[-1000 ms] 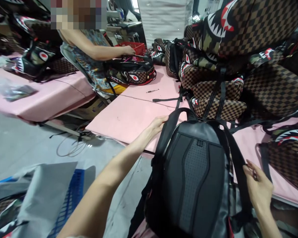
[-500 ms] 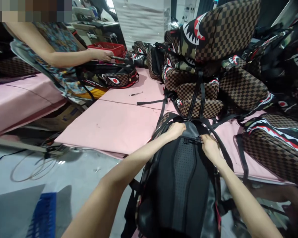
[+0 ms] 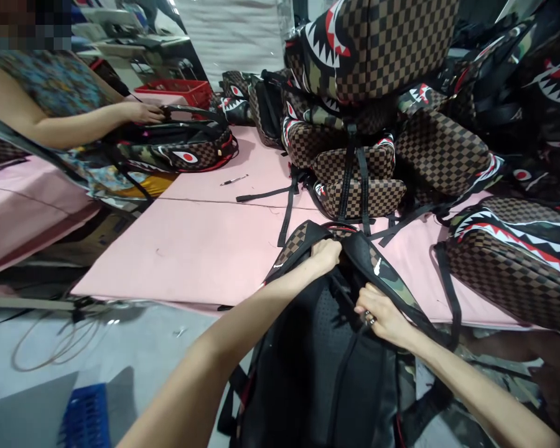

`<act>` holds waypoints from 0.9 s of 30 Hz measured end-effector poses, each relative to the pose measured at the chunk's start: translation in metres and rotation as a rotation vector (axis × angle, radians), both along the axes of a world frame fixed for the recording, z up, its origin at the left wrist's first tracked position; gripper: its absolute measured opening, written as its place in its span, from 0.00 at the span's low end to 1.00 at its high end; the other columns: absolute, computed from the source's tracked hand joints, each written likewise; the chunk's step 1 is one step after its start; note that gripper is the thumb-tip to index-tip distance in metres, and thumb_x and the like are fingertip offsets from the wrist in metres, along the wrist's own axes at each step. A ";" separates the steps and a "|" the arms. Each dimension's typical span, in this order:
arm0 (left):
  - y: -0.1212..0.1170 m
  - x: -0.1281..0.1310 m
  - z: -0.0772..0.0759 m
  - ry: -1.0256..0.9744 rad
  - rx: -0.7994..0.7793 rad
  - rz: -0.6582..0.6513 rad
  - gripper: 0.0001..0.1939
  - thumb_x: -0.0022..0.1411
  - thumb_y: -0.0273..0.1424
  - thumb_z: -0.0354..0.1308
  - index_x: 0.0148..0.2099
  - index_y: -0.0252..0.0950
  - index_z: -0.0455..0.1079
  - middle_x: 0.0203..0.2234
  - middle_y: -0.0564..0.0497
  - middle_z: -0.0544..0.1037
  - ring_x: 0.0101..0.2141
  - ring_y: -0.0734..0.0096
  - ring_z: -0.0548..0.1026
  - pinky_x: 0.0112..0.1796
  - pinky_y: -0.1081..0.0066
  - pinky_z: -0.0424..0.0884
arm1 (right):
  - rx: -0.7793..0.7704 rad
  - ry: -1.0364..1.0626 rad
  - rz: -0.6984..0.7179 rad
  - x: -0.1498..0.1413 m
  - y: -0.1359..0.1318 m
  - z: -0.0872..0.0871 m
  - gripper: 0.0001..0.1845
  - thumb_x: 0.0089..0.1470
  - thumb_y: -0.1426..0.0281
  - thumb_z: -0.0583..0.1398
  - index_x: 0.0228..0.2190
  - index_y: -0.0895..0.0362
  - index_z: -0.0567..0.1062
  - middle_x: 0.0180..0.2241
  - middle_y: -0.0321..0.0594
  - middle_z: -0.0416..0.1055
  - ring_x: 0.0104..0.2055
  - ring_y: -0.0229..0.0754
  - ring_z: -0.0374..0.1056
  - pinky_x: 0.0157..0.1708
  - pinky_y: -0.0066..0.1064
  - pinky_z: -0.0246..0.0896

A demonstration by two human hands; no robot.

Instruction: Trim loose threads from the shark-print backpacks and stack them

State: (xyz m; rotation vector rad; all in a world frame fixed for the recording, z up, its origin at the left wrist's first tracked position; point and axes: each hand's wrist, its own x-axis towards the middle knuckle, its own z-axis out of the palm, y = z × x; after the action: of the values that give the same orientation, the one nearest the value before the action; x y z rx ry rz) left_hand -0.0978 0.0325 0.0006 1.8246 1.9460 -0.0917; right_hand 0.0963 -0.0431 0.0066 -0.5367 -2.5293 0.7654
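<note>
A black backpack (image 3: pixel 308 367) with checked and camouflage sides leans against the table's edge, its padded back panel towards me. Its upper part gapes, showing a dark gap between the panel and the top. My left hand (image 3: pixel 325 256) is closed on the backpack's top edge, left of the gap. Lower and to the right, my right hand (image 3: pixel 383 316) grips the upper edge of the back panel, its fingers curled. A small shiny metal piece shows at those fingers; I cannot make out what it is.
Several checked backpacks with shark-mouth prints (image 3: pixel 378 56) are piled behind, and another backpack (image 3: pixel 508 261) lies at right. A pen (image 3: pixel 234 180) and loose straps lie on the pink table (image 3: pixel 168 249). At left a co-worker's hand (image 3: pixel 142 113) rests at a backpack (image 3: pixel 182 155). A blue crate (image 3: pixel 86 417) stands below.
My hands have gone from the shoulder straps to the backpack's top. The top has opened into a gap, and the right hand has pulled the panel edge down. The view has swung right.
</note>
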 end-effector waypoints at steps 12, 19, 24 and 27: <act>-0.043 0.011 -0.005 -0.029 0.134 -0.273 0.22 0.53 0.44 0.60 0.46 0.36 0.69 0.41 0.44 0.74 0.43 0.56 0.73 0.41 0.67 0.66 | -0.217 0.133 -0.111 0.038 0.031 -0.028 0.14 0.60 0.71 0.48 0.44 0.55 0.69 0.37 0.43 0.67 0.40 0.41 0.65 0.38 0.34 0.60; -0.024 0.037 -0.019 -0.025 0.061 -0.270 0.16 0.50 0.42 0.63 0.34 0.34 0.72 0.35 0.44 0.75 0.38 0.57 0.74 0.37 0.68 0.67 | -0.207 0.128 -0.068 0.031 0.033 -0.030 0.13 0.59 0.73 0.48 0.35 0.57 0.72 0.29 0.41 0.67 0.31 0.40 0.63 0.31 0.32 0.61; -0.022 0.044 -0.020 -0.055 0.052 -0.224 0.07 0.56 0.28 0.55 0.32 0.33 0.73 0.34 0.42 0.76 0.37 0.56 0.75 0.37 0.66 0.67 | -0.121 0.069 -0.062 0.032 0.041 -0.026 0.13 0.57 0.76 0.49 0.36 0.57 0.72 0.32 0.43 0.70 0.37 0.41 0.65 0.37 0.35 0.62; -0.028 0.042 -0.017 -0.097 0.066 -0.193 0.10 0.57 0.26 0.50 0.32 0.35 0.73 0.34 0.43 0.77 0.38 0.59 0.75 0.37 0.67 0.66 | -0.021 0.083 -0.106 0.034 0.052 -0.018 0.16 0.58 0.76 0.48 0.43 0.56 0.70 0.41 0.45 0.69 0.45 0.42 0.65 0.43 0.35 0.62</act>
State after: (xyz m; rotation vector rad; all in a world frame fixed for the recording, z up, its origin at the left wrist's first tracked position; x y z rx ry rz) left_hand -0.0557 0.0045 -0.0162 2.0178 1.7230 -0.0006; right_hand 0.1301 0.0089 -0.0114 -0.6274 -2.3983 0.7599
